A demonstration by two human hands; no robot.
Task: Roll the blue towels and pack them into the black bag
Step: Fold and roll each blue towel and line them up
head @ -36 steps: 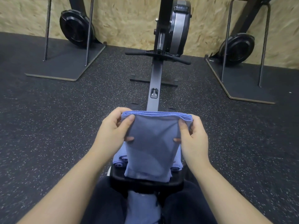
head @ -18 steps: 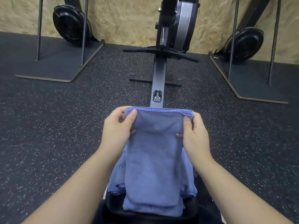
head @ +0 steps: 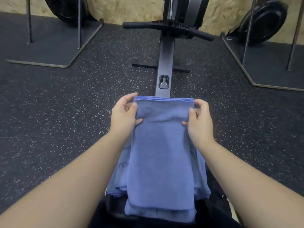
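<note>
Folded blue towel [head: 162,158] is pinched at its far corners by left hand [head: 124,115] and right hand [head: 199,120]; long axis runs toward frame bottom.

Blue towel [head: 162,162] (pale lettering on layer beneath); floor [head: 57,104] black, white-speckled; rower rail [head: 165,63] dark grey; wall [head: 131,9] tan chipboard.

Matt terry-cloth towel [head: 162,155] — speckled rubber floor [head: 65,102], chipboard wall [head: 131,9].

towel [head: 162,155] before rail [head: 165,66] | atop others [head: 120,176] (apparently towels)
</note>
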